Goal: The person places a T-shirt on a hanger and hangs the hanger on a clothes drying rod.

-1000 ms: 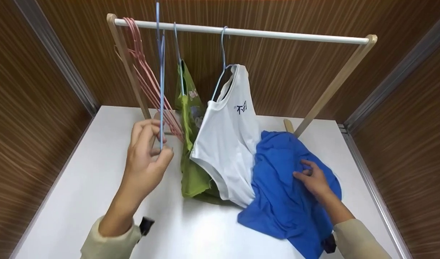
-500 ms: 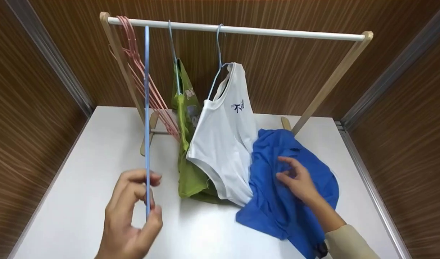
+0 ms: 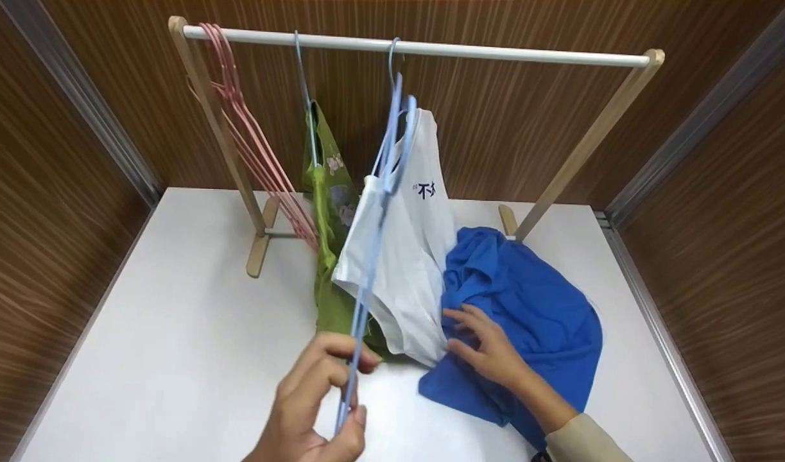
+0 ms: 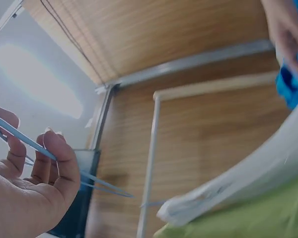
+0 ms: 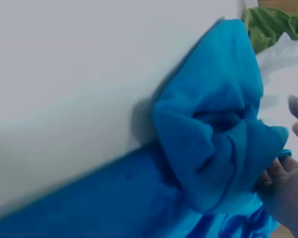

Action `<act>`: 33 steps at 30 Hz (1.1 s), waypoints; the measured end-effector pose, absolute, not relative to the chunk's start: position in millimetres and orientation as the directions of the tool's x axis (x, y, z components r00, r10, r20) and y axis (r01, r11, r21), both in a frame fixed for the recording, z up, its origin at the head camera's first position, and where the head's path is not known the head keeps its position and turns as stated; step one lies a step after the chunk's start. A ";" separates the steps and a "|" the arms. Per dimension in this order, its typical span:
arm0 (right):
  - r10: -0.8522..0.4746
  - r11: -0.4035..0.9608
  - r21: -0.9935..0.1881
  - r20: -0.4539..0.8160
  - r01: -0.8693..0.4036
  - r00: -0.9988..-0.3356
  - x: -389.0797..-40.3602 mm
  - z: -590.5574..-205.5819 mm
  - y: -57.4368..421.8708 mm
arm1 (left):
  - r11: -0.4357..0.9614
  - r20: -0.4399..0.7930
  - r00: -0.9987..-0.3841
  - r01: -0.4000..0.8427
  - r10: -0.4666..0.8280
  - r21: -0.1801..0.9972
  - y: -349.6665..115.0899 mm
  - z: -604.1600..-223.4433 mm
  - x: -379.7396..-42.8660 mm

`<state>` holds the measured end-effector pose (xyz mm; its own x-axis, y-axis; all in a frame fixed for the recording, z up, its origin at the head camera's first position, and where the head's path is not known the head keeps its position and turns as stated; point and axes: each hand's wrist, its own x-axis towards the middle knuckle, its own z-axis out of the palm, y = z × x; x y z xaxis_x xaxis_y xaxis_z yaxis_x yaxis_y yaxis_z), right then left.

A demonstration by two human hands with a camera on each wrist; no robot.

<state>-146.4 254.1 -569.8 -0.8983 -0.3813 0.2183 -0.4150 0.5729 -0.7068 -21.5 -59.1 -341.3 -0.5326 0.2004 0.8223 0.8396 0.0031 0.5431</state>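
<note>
My left hand pinches a light blue hanger by its lower part, thumb against fingers. The hanger stands nearly edge-on before the white tank top; the left wrist view also has this hanger between curled fingers. A crumpled blue garment lies on the table at the right. Over its left side is my right hand, fingers loosely spread. In the right wrist view some fingers touch a fold of the blue garment, while the thumb stays apart from it.
A rack with a white rail and wooden legs stands at the back. On it hang pink hangers, a green garment and a white tank top. Wood-patterned walls enclose the white table.
My left hand has drawn the blue hanger away from the rail, down and then rightward before the white tank top. My right hand has shifted left and down across the blue garment, whose folds have changed.
</note>
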 end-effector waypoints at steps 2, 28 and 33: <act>-0.296 0.504 -0.765 0.283 -0.401 -0.912 -148.4 -567.9 259.7 | -0.035 0.807 -0.546 0.823 0.227 0.567 -53.2 -344.6 -22.6; -0.103 0.824 -0.513 0.283 -0.241 -0.954 -221.3 -546.1 332.8 | 0.027 0.255 -0.783 0.327 0.568 0.945 -38.7 -453.7 -36.7; -0.023 0.844 -0.515 0.248 -0.152 -0.968 -230.5 -550.6 334.8 | 0.011 0.270 -0.798 0.327 0.538 0.945 -40.0 -445.0 -33.4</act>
<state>-230.5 334.8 -550.6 -0.9685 -0.0227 0.2481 -0.1517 0.8437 -0.5149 -33.4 -40.0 -445.0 -0.7984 0.5383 0.2697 0.3268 0.0113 0.9450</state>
